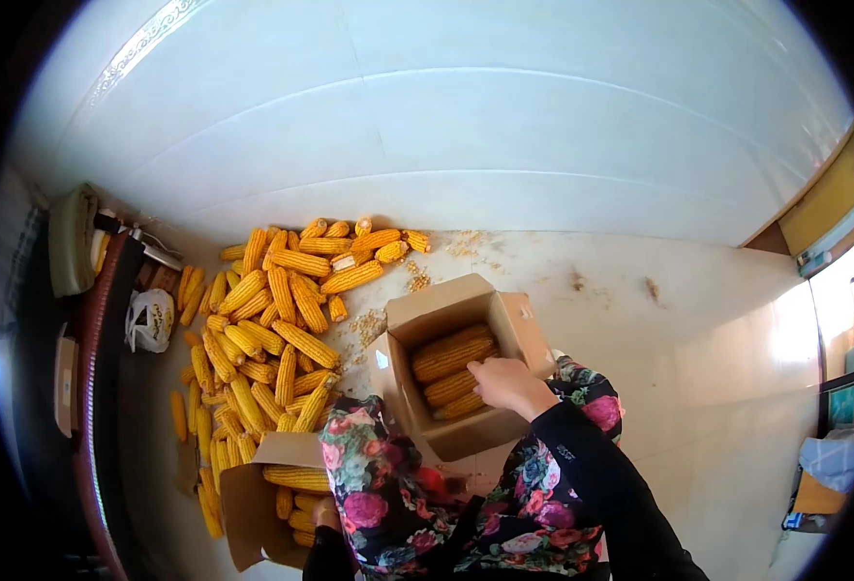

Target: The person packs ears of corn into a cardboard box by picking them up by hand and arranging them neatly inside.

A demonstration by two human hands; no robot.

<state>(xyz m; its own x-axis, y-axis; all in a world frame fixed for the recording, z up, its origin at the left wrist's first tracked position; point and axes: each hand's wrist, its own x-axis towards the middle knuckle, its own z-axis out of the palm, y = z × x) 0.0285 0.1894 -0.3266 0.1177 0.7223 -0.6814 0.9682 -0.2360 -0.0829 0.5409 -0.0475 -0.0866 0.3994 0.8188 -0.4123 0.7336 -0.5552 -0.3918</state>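
Note:
Between my knees stands an open cardboard box with several corn cobs lying in it. My right hand reaches into this box, its fingers bent at the end of a lower cob; whether they grip it is unclear. At the lower left, my left hand is at the edge of a second open box, which also holds several cobs. Most of its fingers are hidden.
A large heap of corn cobs covers the floor at the left. Loose kernels lie beside it. A white plastic bag rests by the dark furniture at the left. A white wall rises behind.

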